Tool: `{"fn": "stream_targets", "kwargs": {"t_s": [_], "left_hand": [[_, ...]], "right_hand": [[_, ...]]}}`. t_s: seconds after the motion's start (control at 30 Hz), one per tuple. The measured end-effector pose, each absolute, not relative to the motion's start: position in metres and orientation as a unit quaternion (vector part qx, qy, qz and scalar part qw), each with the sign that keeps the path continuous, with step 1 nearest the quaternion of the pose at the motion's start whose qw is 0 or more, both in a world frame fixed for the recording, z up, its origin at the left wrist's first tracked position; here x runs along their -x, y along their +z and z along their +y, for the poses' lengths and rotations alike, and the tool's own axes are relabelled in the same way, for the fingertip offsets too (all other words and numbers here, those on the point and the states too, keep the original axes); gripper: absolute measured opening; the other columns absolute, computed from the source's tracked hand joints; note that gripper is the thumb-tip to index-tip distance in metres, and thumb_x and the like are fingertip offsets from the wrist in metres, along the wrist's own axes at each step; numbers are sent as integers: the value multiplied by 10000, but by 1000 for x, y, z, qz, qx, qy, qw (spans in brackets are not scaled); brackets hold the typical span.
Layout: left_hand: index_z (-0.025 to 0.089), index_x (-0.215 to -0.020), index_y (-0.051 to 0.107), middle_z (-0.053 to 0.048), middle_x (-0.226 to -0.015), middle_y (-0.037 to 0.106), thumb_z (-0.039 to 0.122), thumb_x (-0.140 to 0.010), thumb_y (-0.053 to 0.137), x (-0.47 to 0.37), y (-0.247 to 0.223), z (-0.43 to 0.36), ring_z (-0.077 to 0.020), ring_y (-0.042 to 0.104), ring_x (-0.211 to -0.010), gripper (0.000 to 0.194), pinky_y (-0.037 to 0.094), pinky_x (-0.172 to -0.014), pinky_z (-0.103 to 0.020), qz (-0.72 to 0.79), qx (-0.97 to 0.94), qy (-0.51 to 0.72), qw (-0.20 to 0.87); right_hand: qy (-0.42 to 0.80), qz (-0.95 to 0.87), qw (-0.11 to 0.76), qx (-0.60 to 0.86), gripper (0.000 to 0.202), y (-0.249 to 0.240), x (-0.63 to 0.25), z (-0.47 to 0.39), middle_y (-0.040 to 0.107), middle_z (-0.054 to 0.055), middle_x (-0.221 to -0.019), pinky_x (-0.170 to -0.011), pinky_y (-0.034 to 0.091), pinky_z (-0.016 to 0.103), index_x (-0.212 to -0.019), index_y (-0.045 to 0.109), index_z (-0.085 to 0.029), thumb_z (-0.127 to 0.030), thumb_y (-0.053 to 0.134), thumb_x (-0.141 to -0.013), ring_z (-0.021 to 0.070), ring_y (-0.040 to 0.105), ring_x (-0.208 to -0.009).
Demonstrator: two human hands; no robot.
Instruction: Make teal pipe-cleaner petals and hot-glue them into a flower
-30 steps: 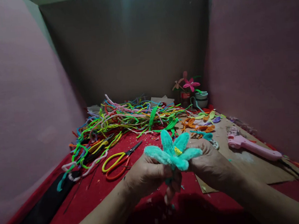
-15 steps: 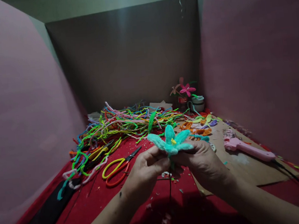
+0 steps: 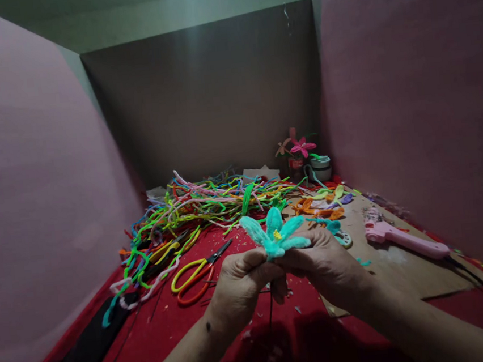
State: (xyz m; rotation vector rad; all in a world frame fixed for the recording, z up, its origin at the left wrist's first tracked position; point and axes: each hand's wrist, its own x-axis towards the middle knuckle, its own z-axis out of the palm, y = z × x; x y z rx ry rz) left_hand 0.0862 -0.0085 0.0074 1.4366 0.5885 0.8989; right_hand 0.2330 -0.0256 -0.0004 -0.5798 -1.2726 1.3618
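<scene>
A turquoise pipe-cleaner flower [image 3: 274, 223] with a small yellow centre stands upright between my hands, above the red cloth [image 3: 224, 359]. My left hand [image 3: 241, 286] is closed, its thumb and fingers pinching the flower just under the petals. My right hand [image 3: 332, 260] is closed on the flower's base from the other side, its fingertips partly hidden behind the petals. A thin dark stem [image 3: 271, 309] hangs below my fingers. To the left of my left hand lie scissors [image 3: 188, 276] with a yellow and an orange handle.
A tangled heap of colourful pipe cleaners [image 3: 209, 198] lies at the back. Yellow-handled pliers [image 3: 167, 252] rest at its front left. On the right, a pink glue gun [image 3: 409, 241] lies on a cardboard sheet [image 3: 388, 286]. Pink craft flowers [image 3: 303, 146] stand at the back right.
The flower has tilted slightly, and its petals sit more upright. My fingers have closed nearer together beneath it. The whole view has shifted a little.
</scene>
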Motion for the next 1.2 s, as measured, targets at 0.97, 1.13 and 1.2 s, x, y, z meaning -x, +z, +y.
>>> {"fn": "stream_targets", "kwargs": {"t_s": [0.97, 1.13, 1.2], "left_hand": [[102, -762, 639, -31, -456, 574, 392, -720, 613, -89, -9, 5, -102, 512, -397, 294, 376, -449, -200, 151, -534, 342, 758], [101, -677, 616, -22, -422, 548, 373, -727, 609, -87, -11, 5, -93, 484, -372, 277, 366, -427, -198, 157, -524, 338, 766], [104, -615, 592, -1, -360, 492, 368, -726, 610, -86, -13, 5, -78, 426, -319, 287, 344, -394, -196, 156, -521, 333, 770]], "right_hand": [[686, -476, 509, 209, 220, -7, -227, -19, 589, 9, -460, -425, 407, 237, -593, 585, -134, -295, 585, -743, 134, 567, -392], [685, -460, 520, 222, 213, -11, -228, -19, 564, -8, -449, -415, 331, 203, -571, 579, -125, -278, 617, -716, 78, 482, -371], [689, -444, 530, 219, 208, -12, -226, -20, 522, -35, -448, -403, 289, 187, -538, 575, -125, -254, 653, -681, 40, 399, -362]]}}
